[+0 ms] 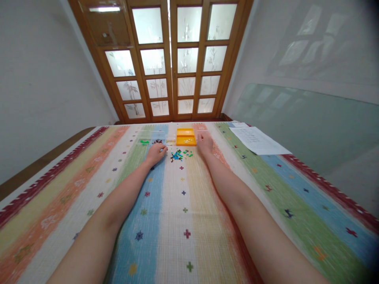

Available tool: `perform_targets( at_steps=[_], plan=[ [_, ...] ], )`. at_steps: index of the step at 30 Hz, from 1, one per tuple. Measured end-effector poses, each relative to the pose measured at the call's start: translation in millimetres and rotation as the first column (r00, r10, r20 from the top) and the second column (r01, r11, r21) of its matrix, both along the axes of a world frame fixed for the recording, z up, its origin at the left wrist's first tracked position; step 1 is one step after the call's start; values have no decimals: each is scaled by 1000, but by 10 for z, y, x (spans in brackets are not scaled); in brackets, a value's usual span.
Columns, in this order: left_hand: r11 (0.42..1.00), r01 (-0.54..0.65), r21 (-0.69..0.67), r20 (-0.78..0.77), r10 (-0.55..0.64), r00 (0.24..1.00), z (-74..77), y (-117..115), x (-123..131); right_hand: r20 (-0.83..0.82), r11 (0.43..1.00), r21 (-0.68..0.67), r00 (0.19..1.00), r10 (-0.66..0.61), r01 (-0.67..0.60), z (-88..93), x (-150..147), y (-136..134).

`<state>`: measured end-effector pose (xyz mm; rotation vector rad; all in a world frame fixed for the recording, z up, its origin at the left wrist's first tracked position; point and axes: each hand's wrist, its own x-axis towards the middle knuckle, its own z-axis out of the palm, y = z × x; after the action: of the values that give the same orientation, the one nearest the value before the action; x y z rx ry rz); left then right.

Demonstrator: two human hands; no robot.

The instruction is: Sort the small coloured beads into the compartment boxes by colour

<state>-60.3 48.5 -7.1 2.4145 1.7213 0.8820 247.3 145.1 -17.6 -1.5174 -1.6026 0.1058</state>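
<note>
A loose pile of tiny blue, green and dark pieces (pixel 177 155) lies on the cloth between my hands. At its left edge is my left hand (pixel 156 154), fingers pinched together, with a small bluish spot at the fingertips too small to name. My right hand (pixel 205 143) is curled closed beside the right side of a yellow tray (pixel 186 136); whatever its fingers hold is hidden. Pale pieces (pixel 188 141) lie in the tray's near compartment. Behind my left hand, a clear box holds green pieces (pixel 145 142) and dark brown pieces (pixel 157 141).
A striped, patterned cloth (pixel 174 221) covers the long table. Printed paper sheets (pixel 257 140) lie at the far right. Walls stand on both sides, and wood-framed glass doors (pixel 185 59) close off the far end.
</note>
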Motion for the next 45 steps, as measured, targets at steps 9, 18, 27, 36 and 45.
perform_targets(
  at_steps=[9, 18, 27, 36, 45],
  plan=[
    [992, 103, -74, -17, -105, 994, 48, -73, 72, 153, 987, 84, 980, 124, -138, -31, -96, 5],
    [948, 280, -150, -8, -285, 959, 78, -110, 118, 191, 967, 92, 957, 217, -238, -27, -283, -111],
    [928, 314, -199, 60, -309, 949, 55, -91, 106, 220, 949, 96, 936, 274, -301, -28, -377, -168],
    [974, 145, -175, 552, -25, 834, -18, 38, 31, 196, 947, 83, 937, 291, -311, -19, -381, -187],
    [985, -27, -170, 689, 138, 711, -105, 160, -110, 216, 938, 75, 924, 316, -339, -1, -398, -220]
  ],
)
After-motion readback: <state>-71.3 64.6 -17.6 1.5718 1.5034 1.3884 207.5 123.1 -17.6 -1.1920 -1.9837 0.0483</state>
